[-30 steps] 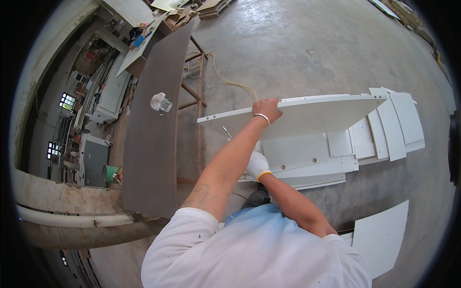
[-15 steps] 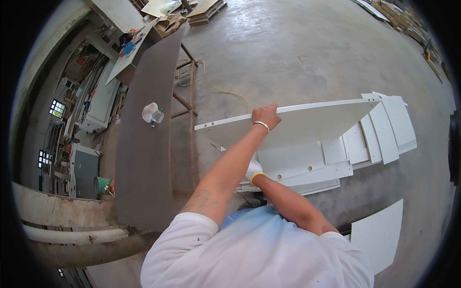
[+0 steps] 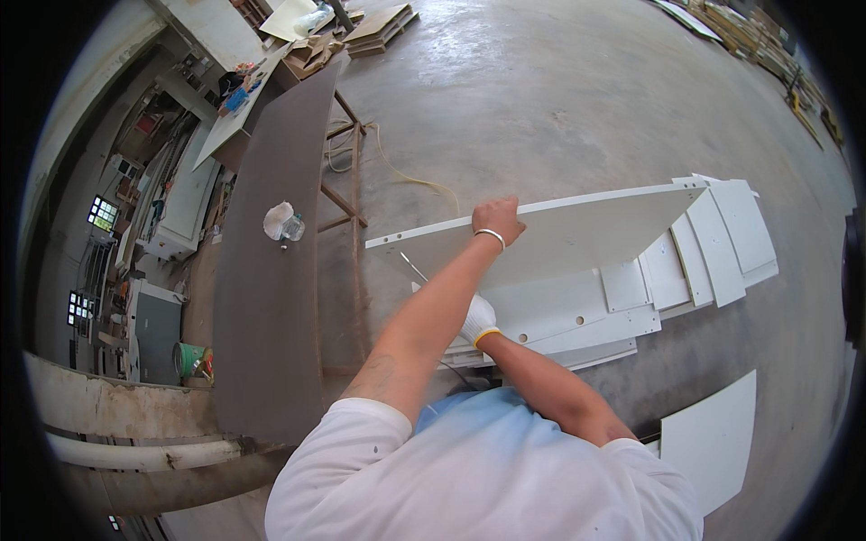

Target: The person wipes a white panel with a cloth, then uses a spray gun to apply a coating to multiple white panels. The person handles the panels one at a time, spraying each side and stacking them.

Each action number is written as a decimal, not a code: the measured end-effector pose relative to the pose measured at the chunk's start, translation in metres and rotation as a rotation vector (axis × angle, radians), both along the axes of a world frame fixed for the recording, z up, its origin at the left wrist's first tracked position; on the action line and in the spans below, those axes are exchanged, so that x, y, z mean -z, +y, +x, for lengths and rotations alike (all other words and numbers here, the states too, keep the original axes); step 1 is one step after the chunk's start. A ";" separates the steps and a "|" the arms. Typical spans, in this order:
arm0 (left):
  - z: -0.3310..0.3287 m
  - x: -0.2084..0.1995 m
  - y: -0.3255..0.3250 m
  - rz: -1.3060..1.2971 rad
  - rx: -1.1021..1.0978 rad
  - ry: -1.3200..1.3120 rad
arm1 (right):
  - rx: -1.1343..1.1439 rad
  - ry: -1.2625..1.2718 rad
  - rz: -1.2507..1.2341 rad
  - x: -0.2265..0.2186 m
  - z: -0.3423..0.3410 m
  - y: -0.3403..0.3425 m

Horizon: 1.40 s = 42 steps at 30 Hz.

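Smooth grey concrete (image 3: 505,117) runs out around a long, flat white panel (image 3: 577,234), tilted up on edge. Nearest, below the panel, the right hand (image 3: 480,320) wears a knitted white glove (image 3: 483,311); its fingers are mostly hidden, so I cannot tell whether they pinch anything. Near the panel's left end, a thin metallic rod (image 3: 413,268) pokes past the left forearm (image 3: 406,352). The left hand (image 3: 499,219), bare (a shiny bangle (image 3: 490,235) circles the wrist), curls closely over the panel's top edge. Flat white boards (image 3: 741,216), some drilled, lie overlapping beneath and right of the panel. Left of it stands a matt brown table (image 3: 262,343); beyond the panel a yellowish hose (image 3: 424,183) curves, and farther still flat brown sheets (image 3: 381,32) are stacked.
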<state>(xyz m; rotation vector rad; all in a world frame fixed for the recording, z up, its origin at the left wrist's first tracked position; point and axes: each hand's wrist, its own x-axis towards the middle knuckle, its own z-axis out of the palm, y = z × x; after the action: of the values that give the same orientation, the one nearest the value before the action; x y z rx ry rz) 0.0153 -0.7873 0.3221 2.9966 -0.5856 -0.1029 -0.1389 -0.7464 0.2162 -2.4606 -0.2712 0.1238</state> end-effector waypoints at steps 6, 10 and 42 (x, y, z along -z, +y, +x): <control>-0.007 0.002 0.000 -0.002 -0.002 0.023 | 0.075 0.088 0.405 0.032 0.001 0.014; -0.006 0.011 0.001 -0.066 0.021 -0.018 | 0.042 0.126 0.137 0.041 -0.007 0.005; -0.005 0.003 0.003 -0.148 0.120 -0.135 | 1.382 0.188 0.985 -0.053 -0.052 -0.428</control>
<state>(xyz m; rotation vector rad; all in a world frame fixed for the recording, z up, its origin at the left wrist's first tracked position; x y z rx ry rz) 0.0099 -0.7846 0.3188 2.8399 -0.7521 0.1308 -0.1911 -1.1744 0.2689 -1.2098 1.1571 -0.3050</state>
